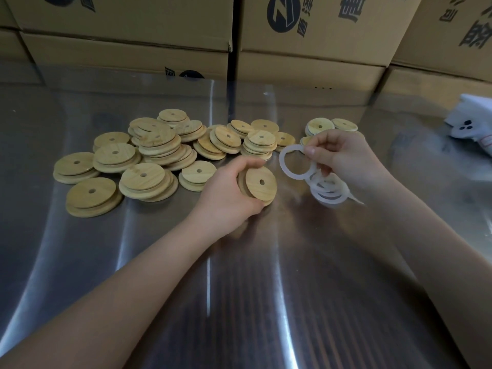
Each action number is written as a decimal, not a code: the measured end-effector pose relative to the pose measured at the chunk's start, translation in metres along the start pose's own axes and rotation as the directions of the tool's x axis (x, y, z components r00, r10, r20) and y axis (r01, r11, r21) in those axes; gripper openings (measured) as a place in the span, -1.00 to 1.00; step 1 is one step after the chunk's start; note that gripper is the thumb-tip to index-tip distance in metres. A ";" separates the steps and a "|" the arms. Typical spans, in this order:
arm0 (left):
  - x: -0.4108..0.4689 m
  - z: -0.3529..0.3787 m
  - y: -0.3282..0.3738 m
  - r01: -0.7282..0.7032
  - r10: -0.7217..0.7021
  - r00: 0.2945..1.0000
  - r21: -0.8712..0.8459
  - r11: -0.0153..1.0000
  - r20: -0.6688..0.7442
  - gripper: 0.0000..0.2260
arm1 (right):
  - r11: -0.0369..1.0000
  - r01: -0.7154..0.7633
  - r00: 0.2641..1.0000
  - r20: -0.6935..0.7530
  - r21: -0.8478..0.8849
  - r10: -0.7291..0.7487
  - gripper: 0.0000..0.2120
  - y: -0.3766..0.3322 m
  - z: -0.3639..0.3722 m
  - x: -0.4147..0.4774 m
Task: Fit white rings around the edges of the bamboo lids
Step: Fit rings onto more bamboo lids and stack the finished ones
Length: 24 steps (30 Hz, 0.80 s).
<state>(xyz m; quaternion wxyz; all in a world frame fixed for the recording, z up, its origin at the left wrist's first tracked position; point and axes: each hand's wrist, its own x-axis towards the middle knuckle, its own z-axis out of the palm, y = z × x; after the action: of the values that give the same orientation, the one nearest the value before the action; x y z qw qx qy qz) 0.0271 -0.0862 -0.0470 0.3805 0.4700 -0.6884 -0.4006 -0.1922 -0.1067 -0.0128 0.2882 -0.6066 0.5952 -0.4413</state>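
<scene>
**Held lid.** One bamboo lid [259, 192], round with a small centre hole, stands tilted on its edge. The left hand [229, 199] grips it, fingers curled over the upper rim and thumb under the lower rim. A second lid may sit behind it; this cannot be told.

**Held ring.** One white ring [282, 163] is pinched at its right side between the thumb and forefinger of the right hand [346, 158]. It hangs just right of the left fingertips, not touching the lid.

**Spare rings.** A bunch of white rings [328, 201] lies under the right hand's lower fingers. Whether those fingers hold it is unclear.

**Surface.** A shiny metal table [239, 288], streaked with light reflections.

**Room.** Printed cardboard boxes [306, 49] are stacked along the table's far edge.

**Other items.**
- A loose heap of bamboo lids [157, 145], overlapping, lies beyond and left of the left fingers.
- A few more lids [314, 126] lie beyond the right fingers, partly hidden by them.
- A white packet [468, 121] lies well right.
</scene>
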 end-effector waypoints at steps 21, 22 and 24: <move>0.000 -0.003 0.002 0.269 -0.110 0.955 -0.648 0.712 0.276 -0.42 | 0.939 -0.010 0.929 0.350 0.344 -0.118 -0.94 -0.011 0.023 -0.017; 0.000 -0.003 0.002 0.268 -0.099 0.953 -0.648 0.713 0.285 -0.42 | 0.950 0.005 0.938 0.327 0.312 -0.112 -0.92 -0.010 0.025 -0.017; 0.000 -0.003 0.002 0.266 -0.085 0.951 -0.640 0.721 0.298 -0.41 | 0.964 0.035 0.954 0.279 0.262 -0.110 -0.90 -0.010 0.028 -0.018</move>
<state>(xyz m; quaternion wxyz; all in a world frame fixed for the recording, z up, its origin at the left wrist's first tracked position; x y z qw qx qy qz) 0.0292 -0.0866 -0.0439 0.3956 0.3103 -0.4905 -0.7118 -0.1610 -0.0925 -0.0196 0.4316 -0.6446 0.4618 -0.4301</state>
